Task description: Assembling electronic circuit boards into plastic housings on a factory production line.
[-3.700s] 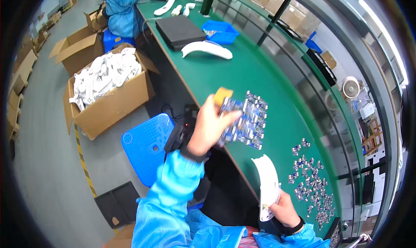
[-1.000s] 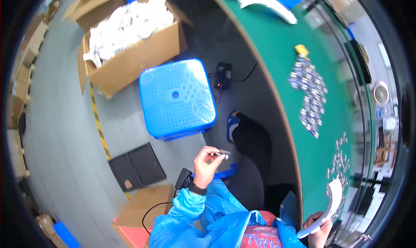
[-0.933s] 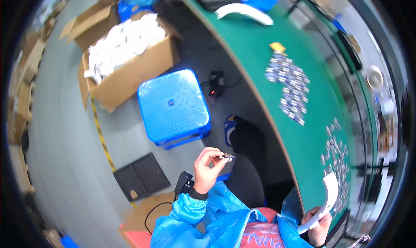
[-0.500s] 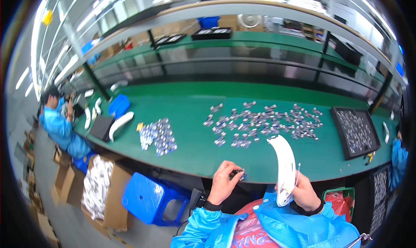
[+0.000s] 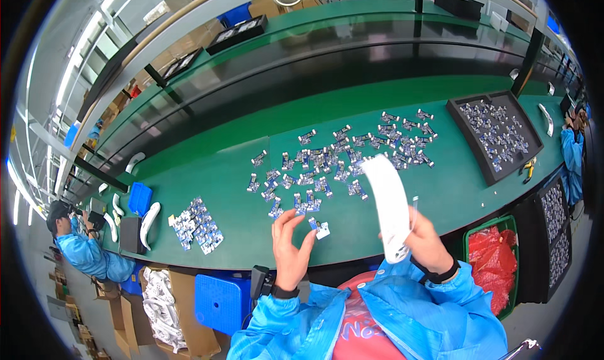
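My right hand [image 5: 425,240] grips a long, curved white plastic housing [image 5: 387,202] near its lower end, its far tip raised over the table. A thin pale wire [image 5: 414,210] stands up beside it. My left hand [image 5: 291,250] hovers over the table's front part, thumb and fingers apart. A small blue circuit board [image 5: 319,228] with a white part lies right at the thumb tip; whether they touch is hard to tell. Beyond that hand, many similar circuit boards [image 5: 324,158] are scattered on the green table [image 5: 251,243].
More boards [image 5: 198,225] lie grouped at left, near a blue bin [image 5: 139,198] and white housings [image 5: 150,225]. A black tray of small parts [image 5: 497,133] stands at right. Below are a carton of white parts [image 5: 189,303], a blue stool [image 5: 220,303] and a green crate [image 5: 517,259]. Co-workers sit at both sides.
My left hand has moved forward over the table and opened, and the board it pinched is now at its thumb tip. The right hand still holds the housing. The view has shifted.
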{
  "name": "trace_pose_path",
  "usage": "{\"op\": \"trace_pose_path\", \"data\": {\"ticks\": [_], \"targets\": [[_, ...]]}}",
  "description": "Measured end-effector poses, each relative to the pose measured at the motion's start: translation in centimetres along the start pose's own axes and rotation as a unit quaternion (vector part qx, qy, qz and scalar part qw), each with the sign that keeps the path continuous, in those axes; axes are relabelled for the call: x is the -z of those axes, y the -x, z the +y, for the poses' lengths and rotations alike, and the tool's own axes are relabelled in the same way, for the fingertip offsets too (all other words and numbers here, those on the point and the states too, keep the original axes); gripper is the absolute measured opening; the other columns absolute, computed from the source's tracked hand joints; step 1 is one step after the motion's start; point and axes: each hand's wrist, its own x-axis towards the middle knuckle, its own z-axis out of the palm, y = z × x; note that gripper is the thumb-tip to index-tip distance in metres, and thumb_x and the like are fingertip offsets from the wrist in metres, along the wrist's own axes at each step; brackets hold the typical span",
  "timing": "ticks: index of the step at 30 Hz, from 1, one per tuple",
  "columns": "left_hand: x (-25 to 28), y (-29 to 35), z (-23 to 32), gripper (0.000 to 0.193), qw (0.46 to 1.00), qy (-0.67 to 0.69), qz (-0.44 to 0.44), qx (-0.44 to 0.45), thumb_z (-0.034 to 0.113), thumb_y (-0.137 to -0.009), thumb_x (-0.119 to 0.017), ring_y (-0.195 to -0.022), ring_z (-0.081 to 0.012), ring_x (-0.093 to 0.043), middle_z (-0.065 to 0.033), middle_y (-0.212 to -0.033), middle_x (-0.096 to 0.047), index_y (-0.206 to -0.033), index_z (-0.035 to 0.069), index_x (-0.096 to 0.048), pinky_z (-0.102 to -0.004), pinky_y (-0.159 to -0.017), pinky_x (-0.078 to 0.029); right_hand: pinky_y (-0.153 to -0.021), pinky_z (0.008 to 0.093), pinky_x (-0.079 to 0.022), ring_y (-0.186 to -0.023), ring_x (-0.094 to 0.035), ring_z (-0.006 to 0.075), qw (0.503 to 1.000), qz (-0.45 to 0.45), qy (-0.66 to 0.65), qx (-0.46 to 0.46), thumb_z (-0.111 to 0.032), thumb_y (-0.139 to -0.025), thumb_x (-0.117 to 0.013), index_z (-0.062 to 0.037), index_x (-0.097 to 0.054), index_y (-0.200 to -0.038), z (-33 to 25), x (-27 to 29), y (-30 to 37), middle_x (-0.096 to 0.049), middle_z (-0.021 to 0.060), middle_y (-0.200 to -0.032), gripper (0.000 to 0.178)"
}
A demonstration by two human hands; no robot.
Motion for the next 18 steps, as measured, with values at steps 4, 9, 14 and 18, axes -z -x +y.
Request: {"op": "trace_pose_path", "data": {"ticks": [4,9,14,18], "targets": [[1.0,2.2,2.2,0.062,0.773,0.554,-0.211,0.226,0.002,-0.085,-0.065,-0.123,-0.0209,-0.049,-0.0115,-0.137,-0.047,-0.140,0.000,-0.036,-0.0383,-0.101,-0.042,-0.087,0.0380,-0.050,-0.101,-0.064,0.0311,0.952,-0.197,0.234,-0.007,-0.009,-0.088,-0.052,0.0009,-0.039,-0.137,-0.7,-2.8,-1.3,-0.062,0.0211,-0.113,0.051],[1.4,5.6,1.4,0.047,0.682,0.621,-0.177,0.344,0.009,-0.094,-0.054,-0.121,-0.0303,-0.053,-0.0179,-0.133,-0.051,-0.137,-0.003,-0.038,-0.0455,-0.103,-0.042,-0.077,0.0439,-0.052,-0.091,-0.064,0.0391,0.916,-0.288,0.278,0.000,-0.021,-0.093,-0.053,-0.0026,-0.044,-0.132,-0.5,-5.0,-2.5,-0.063,0.0215,-0.109,0.044],[3.5,8.3,1.1,0.033,0.662,0.632,-0.038,0.400,0.006,-0.097,-0.046,-0.117,-0.0323,-0.057,-0.0217,-0.131,-0.053,-0.128,-0.005,-0.045,-0.0477,-0.100,-0.048,-0.077,0.0389,-0.052,-0.094,-0.062,0.0287,0.811,-0.223,0.492,0.226,-0.009,-0.087,-0.060,-0.0070,-0.060,-0.114,-0.3,-4.8,-7.1,-0.062,0.0089,-0.103,0.027],[3.9,9.7,1.1,0.037,0.655,0.648,0.036,0.387,0.006,-0.097,-0.048,-0.116,-0.0311,-0.058,-0.0193,-0.129,-0.055,-0.132,-0.004,-0.043,-0.0470,-0.097,-0.050,-0.078,0.0375,-0.052,-0.100,-0.059,0.0269,0.772,-0.308,0.466,0.302,0.001,-0.078,-0.059,-0.0058,-0.062,-0.107,2.8,-6.0,-11.2,-0.060,0.0068,-0.107,0.030]]}}
